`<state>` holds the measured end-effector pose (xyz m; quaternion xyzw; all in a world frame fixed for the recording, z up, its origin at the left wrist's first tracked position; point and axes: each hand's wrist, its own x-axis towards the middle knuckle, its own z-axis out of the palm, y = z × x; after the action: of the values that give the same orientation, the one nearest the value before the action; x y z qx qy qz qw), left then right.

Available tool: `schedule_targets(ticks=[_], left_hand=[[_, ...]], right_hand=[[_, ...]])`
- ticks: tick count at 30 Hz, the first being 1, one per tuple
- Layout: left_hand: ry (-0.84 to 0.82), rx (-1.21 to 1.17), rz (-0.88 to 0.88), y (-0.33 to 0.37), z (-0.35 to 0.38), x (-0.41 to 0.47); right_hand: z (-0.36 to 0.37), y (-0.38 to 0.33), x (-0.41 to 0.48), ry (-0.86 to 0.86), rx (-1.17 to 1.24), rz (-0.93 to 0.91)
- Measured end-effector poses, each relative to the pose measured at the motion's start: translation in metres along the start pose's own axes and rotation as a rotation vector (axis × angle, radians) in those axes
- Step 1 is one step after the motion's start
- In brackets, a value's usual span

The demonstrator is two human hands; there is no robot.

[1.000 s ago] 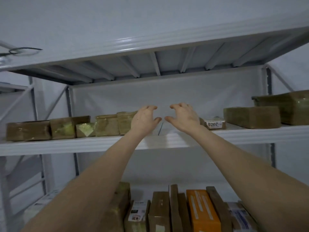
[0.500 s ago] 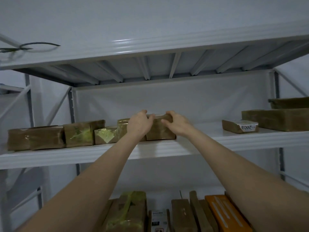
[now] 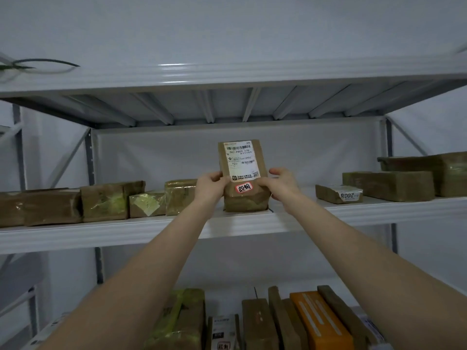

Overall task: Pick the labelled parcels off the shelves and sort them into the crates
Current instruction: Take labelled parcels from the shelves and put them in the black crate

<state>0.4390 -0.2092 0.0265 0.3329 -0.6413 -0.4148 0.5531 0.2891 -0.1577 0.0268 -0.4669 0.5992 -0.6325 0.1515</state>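
i have one parcel (image 3: 243, 178) in both hands. my left hand (image 3: 211, 186) holds its left side and my right hand (image 3: 281, 185) holds its right side. the fingers (image 3: 276, 173) are curled round its edges. the parcel stands up tall with its white label facing me. its bottom looks like it rests on the front of the middle shelf (image 3: 353, 213), or it may be just above it. i cannot tell which.

so i think this parcel is picked out but not taken away yet. it has to come off the shelf and go into a crate. i see no crates here, so i cannot say how many parcels are sorted. many are left.

a row of brown parcels (image 3: 106, 200) sits on the same shelf to the left, and the last one (image 3: 180, 195) is just beside my left hand. to the right is a flat parcel with a number on it (image 3: 338, 194), and past it are bigger parcels (image 3: 389, 185). on the lower shelf more parcels stand on their edges, and one is orange (image 3: 319, 322).

nothing sits between the parcel and me. the top shelf (image 3: 227, 74) is well above it. i think the one thing to watch is the lower parcels under my arms when i bring it down.
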Motion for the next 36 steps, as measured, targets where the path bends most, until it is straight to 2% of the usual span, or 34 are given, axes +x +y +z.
schedule_targets(ticks=[3, 10, 16, 21, 31, 36], left_hand=[[0.002, -0.050, 0.008, 0.001, 0.005, -0.009], [-0.025, -0.018, 0.021, 0.012, 0.013, -0.026], [-0.053, 0.036, 0.117, 0.010, 0.012, -0.044], [-0.036, 0.032, 0.117, 0.009, 0.008, -0.056], [0.074, 0.025, 0.178, 0.011, 0.007, -0.090], [0.157, 0.059, 0.164, 0.014, -0.010, -0.122]], right_hand=[[-0.007, 0.002, -0.005, -0.075, 0.056, -0.021], [-0.016, 0.006, -0.019, -0.065, 0.127, -0.098], [-0.017, 0.003, -0.027, -0.071, 0.124, -0.109], [-0.019, 0.001, -0.033, -0.047, 0.039, -0.142], [-0.028, 0.006, -0.062, -0.069, 0.051, -0.215], [-0.022, 0.005, -0.092, -0.139, 0.048, -0.269]])
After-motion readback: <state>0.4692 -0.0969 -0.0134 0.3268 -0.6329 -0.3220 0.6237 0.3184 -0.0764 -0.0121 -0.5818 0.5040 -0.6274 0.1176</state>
